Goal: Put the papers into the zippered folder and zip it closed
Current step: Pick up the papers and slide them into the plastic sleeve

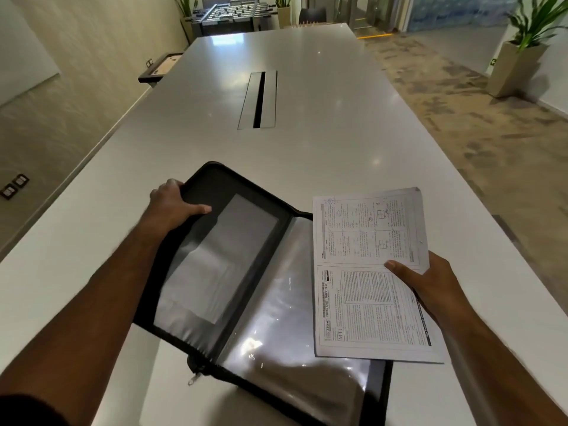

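A black zippered folder (258,290) lies open on the white table (307,149), its clear plastic sleeves showing. My left hand (172,204) grips the far left edge of the folder's lifted cover, thumb on the inside. In my right hand (430,281) is a stack of printed papers (368,272), held by its right edge just above the folder's right half. The papers overlap the right-hand sleeve. The zipper pull (194,378) hangs at the folder's near edge.
A cable slot (259,99) is set into the table's middle. The table's left edge runs along a beige wall. Carpeted floor and a tall planter (516,69) lie to the right. A foosball table (233,16) stands beyond the far end.
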A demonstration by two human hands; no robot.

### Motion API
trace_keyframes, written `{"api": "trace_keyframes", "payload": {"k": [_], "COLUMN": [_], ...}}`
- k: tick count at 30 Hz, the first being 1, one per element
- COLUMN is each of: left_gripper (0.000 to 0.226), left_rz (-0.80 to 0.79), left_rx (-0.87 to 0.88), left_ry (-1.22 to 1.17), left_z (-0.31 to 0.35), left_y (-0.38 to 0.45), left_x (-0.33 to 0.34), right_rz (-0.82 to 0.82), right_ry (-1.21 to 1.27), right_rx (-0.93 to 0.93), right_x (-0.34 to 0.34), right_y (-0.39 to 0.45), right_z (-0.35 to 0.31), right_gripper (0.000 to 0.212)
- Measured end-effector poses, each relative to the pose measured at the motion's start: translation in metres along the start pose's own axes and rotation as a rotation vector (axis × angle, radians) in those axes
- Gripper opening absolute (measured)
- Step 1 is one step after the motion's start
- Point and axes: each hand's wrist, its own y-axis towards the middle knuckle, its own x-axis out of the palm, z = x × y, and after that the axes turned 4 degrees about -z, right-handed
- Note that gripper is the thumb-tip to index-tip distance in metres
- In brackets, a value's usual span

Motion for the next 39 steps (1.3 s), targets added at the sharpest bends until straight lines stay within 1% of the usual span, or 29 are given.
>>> {"api": "trace_keyframes", "payload": {"k": [4, 7, 14, 16, 20, 25, 27, 31, 39], "left_gripper": [0.09, 0.094, 0.093, 0.092, 0.09, 0.092, 0.089, 0.089, 0.09], "left_rz": [-0.003, -0.014, -0.034, -0.046, -0.079, -0.119, -0.13, -0.17, -0.238], "left_rx": [0.078, 0.132, 0.294, 0.336, 0.414, 0.505, 0.565, 0.637, 0.756], "left_ry": [0.059, 0.086, 0.156, 0.178, 0.218, 0.214, 0.204, 0.186, 0.195], "left_z": [0.029, 0.052, 0.103, 0.115, 0.141, 0.175, 0.188, 0.213, 0.239], "left_y": [0.015, 0.021, 0.03, 0.033, 0.038, 0.037, 0.037, 0.04, 0.06], "left_x": [0.0, 0.0, 0.002, 0.005, 0.014, 0.025, 0.032, 0.047, 0.077], "right_rz": [0.008, 0.012, -0.017, -0.032, -0.048, -0.087, -0.09, -0.116, -0.132], "right_ry": [0.008, 0.023, 0.006, -0.011, -0.06, -0.065, -0.065, -0.045, -0.065], "right_rx": [-0.001, 0.009, -0.007, -0.002, 0.001, 0.001, 0.01, 0.019, 0.05], "right_x": [-0.005, -0.009, -0.019, -0.022, -0.029, -0.036, -0.036, -0.036, -0.033], "right_y": [-0.005, -0.009, -0.019, -0.021, -0.024, -0.026, -0.027, -0.026, -0.024], "right_z": [0.001, 0.0, -0.006, -0.01, -0.015, -0.014, -0.013, -0.011, -0.002], "right_gripper": [0.048, 0.044, 0.031, 0.032, 0.041, 0.045, 0.043, 0.029, 0.031]}}
